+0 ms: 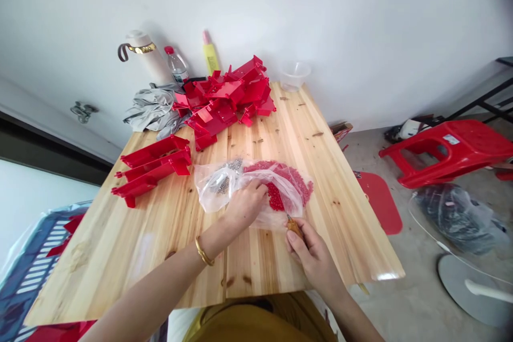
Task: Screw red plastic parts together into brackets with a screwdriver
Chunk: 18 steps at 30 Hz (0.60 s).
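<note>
One wooden table point(160, 235) fills the middle, its boards running near to far. On the floor to the right lies one red stool point(449, 149), tipped on its side. At the table's far edge sits one loose pile of red plastic parts point(228, 99), too tangled to count. Left of centre lie three long red channels point(152, 168), side by side, their long axes running left to right and slightly far.

One clear plastic bag point(208, 184) lies flat at the table's centre, its long axis left to right. It holds two heaps: small metal bits point(222, 184) on the left and red pellets point(296, 181) on the right.

The two hands are apart. The left hand point(244, 206) rests on the bag with its fingers bent down among the pellets; whether it grips any cannot be told. The right hand point(315, 256), just near of the bag, is closed around one brown-handled tool point(294, 226), whose short length points far and slightly left, its tip touching the bag's near edge.
</note>
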Each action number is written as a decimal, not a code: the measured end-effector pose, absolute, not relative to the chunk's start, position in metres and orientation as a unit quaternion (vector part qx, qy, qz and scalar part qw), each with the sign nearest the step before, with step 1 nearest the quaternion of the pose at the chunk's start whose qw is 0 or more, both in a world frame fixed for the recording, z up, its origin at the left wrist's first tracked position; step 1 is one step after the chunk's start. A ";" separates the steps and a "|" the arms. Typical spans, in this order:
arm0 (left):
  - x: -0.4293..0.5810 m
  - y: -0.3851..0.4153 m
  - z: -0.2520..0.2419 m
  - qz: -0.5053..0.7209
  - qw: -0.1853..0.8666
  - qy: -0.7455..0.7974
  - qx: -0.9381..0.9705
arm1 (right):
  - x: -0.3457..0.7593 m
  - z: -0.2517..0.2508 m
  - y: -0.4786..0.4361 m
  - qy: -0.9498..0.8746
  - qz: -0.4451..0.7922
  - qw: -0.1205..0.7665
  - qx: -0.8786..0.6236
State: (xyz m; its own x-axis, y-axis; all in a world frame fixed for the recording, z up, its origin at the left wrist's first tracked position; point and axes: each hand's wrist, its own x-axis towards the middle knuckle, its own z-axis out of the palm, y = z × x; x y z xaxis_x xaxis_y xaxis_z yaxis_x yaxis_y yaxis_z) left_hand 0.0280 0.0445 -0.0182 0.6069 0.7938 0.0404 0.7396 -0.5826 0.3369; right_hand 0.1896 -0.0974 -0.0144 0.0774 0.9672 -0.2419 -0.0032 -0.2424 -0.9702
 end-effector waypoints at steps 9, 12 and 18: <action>0.006 0.023 -0.020 0.367 0.469 0.448 0.667 | 0.190 -0.013 -0.091 -0.518 0.466 0.412 -0.587; 0.002 0.015 -0.015 0.402 0.592 0.450 0.534 | 0.182 -0.007 -0.085 -0.563 0.427 0.391 -0.590; -0.004 0.007 -0.009 0.472 0.640 0.417 0.441 | 0.169 0.004 -0.073 -0.641 0.370 0.352 -0.574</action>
State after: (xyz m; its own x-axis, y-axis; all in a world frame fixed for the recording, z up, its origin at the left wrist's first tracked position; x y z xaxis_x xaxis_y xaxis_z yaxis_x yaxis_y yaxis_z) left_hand -0.0042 0.0065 -0.0093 0.2071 0.9712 -0.1177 -0.2351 0.1661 0.9577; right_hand 0.1694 -0.0727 0.0042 -0.0940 0.9952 0.0270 0.4750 0.0687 -0.8773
